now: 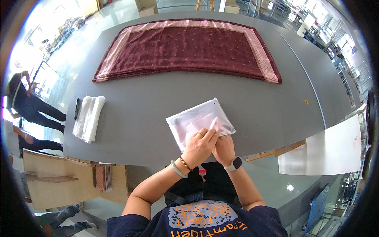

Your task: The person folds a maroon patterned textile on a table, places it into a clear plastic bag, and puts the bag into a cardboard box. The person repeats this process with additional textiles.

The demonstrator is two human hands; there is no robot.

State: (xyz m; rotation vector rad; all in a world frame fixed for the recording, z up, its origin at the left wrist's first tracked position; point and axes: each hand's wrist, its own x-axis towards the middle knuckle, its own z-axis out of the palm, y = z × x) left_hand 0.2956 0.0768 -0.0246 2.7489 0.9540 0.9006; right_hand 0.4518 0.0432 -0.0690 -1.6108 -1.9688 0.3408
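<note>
A clear plastic bag (185, 118) with something flat and pale pink inside lies tilted at the table's near edge. My left hand (198, 145), wearing a bangle and a beaded bracelet, closes its fingertips on the bag's near right part, where the film bunches into a small peak. Right beside it, my right hand (224, 150), with a dark smartwatch on the wrist, grips the bag's near edge; its fingertips are partly hidden by the bag and my left hand. Farther back, a folded maroon cloth (189, 49) with a pink patterned border spreads across the table.
On the grey table (134, 106), a stack of white plastic bags (89, 118) and a black pen (77, 108) lie at left. A small yellow ring (306, 102) sits at right. A white board (323, 150) stands beyond the right edge. Other people (35, 102) are at far left.
</note>
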